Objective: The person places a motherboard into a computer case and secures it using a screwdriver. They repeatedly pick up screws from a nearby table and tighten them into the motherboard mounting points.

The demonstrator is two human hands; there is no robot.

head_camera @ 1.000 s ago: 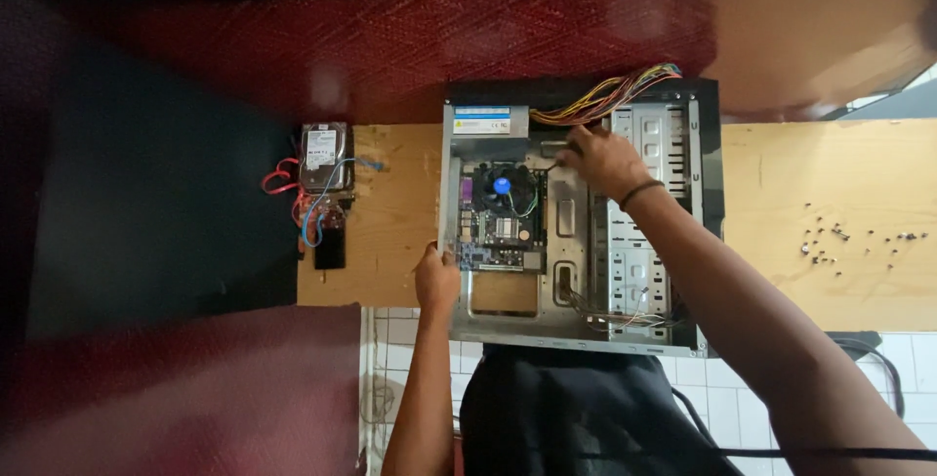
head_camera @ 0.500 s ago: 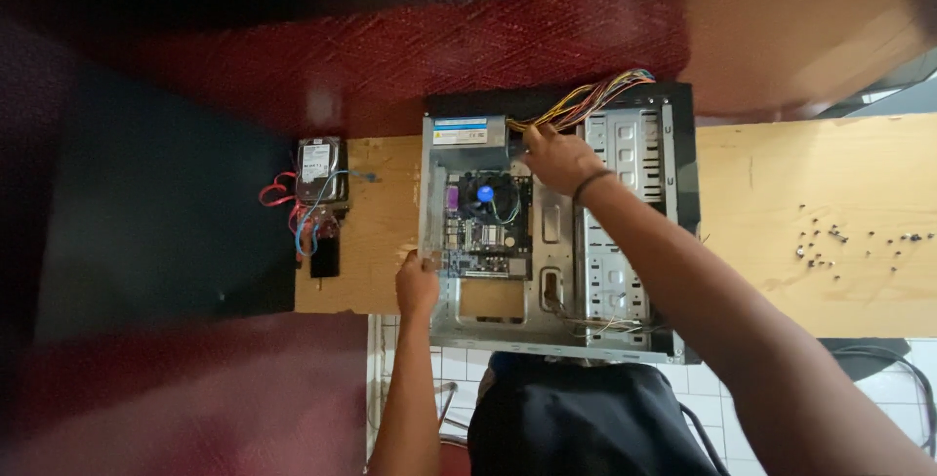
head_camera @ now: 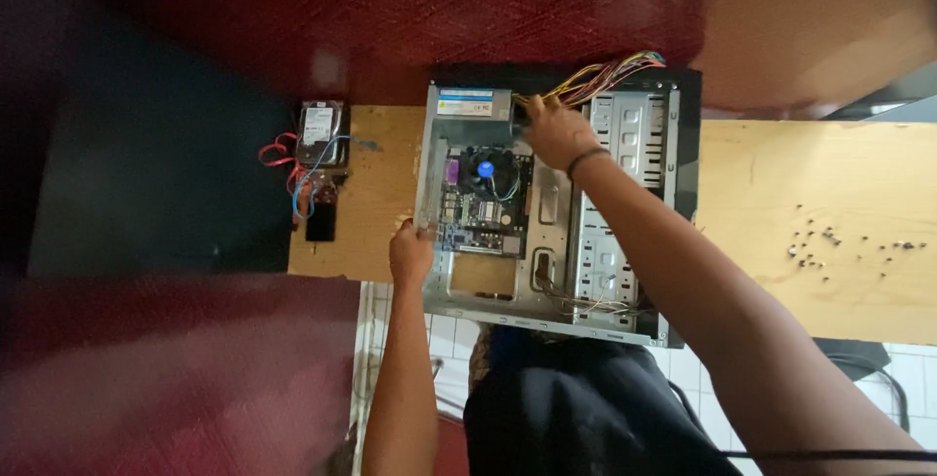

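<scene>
Power supply [head_camera: 475, 103] gripped by right hand [head_camera: 556, 131]; left hand [head_camera: 411, 253] clasps case [head_camera: 429, 193] edge.

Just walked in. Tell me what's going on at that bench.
A person is bent over an open computer case that lies on its side on a wooden table. The left hand grips the case's left edge beside the motherboard. The right hand is at the power supply end, on the bundle of coloured wires. A hard drive with red and blue cables lies off to the left, and loose screws are scattered to the right.
</scene>
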